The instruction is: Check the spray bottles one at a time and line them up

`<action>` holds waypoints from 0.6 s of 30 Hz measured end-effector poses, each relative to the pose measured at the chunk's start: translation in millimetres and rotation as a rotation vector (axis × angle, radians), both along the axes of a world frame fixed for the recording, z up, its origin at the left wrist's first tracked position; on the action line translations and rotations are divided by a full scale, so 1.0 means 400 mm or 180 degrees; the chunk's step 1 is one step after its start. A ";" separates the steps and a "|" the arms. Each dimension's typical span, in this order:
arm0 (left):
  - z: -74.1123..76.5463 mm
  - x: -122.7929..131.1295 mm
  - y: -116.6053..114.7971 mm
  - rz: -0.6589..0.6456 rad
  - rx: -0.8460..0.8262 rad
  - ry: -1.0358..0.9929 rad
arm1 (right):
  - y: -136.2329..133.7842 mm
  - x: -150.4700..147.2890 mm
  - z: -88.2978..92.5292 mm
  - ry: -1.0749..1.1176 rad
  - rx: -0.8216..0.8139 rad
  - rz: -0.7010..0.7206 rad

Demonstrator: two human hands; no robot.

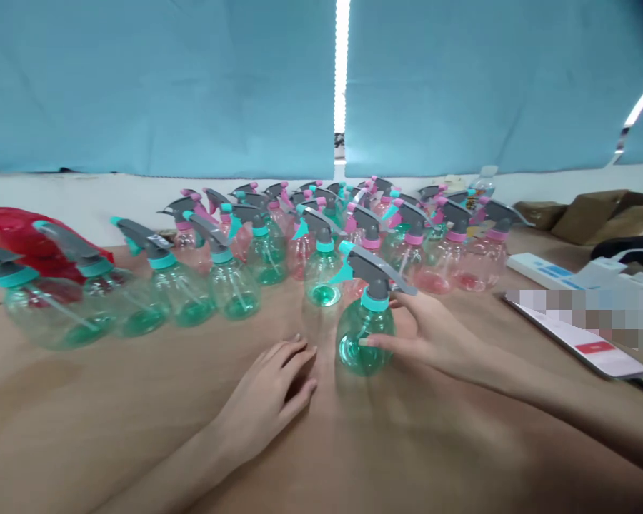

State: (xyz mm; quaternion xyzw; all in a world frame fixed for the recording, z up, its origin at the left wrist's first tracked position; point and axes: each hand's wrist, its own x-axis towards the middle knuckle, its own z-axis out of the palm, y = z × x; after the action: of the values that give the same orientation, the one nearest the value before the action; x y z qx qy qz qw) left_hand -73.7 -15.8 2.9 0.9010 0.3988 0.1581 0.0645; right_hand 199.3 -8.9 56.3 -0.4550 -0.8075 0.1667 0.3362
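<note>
A clear green spray bottle [361,332] with a grey trigger head and turquoise collar stands upright in front of me. My right hand [426,332] is wrapped round its right side, thumb across the front; the fingers behind it are partly hidden. My left hand [271,389] rests on the wooden table [236,457] to the left of that bottle, holding nothing, its fingers loosely bent and a little apart. Just behind the held bottle is another green spray bottle [324,275]. A row of green spray bottles [233,289] stretches off to the left.
Several pink spray bottles [479,260] stand among green ones at the back. On the right lie a phone [573,332], a white power strip [546,271] with plugs, and brown cardboard [594,214]. A red plastic bag [11,228] is at the left. A blue curtain [193,86] hangs behind.
</note>
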 end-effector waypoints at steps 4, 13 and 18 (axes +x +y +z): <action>0.007 -0.065 -0.019 0.0365 -0.0052 -0.0317 | 0.041 -0.092 -0.001 -0.0363 0.0052 -0.0190; 0.011 -0.134 -0.041 0.0676 -0.0087 -0.0728 | 0.149 -0.278 0.017 -0.0825 0.0413 -0.0492; 0.002 -0.130 -0.045 0.0647 -0.0187 -0.0952 | 0.202 -0.301 0.022 -0.0865 0.0204 -0.0654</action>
State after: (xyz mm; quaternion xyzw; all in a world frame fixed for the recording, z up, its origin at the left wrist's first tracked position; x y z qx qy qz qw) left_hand -125.7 -33.8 3.8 0.8203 0.4782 0.2843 0.1331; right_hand 78.9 71.8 65.1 -0.5426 -0.7996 0.0425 0.2536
